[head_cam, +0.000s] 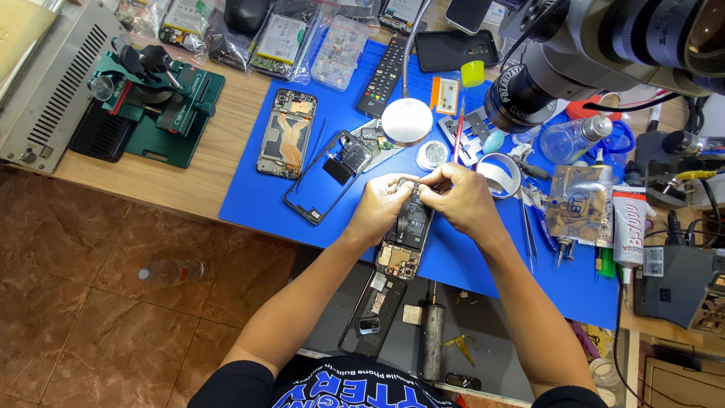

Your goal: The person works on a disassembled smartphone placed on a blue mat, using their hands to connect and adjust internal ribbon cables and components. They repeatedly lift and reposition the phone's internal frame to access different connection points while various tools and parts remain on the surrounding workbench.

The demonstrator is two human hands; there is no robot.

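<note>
Opened smartphone (405, 236) sits at frame centre over the blue mat (483, 264) — left hand (381, 205) and right hand (461, 195) both pinch its upper end. Step in hand: probably component work there — next move calls for fine, steady fingertip pressure.

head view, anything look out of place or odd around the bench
A clear plastic bottle lies on its side on the brown tiled floor, away from the bench. On the blue mat nothing looks spilled.
</note>
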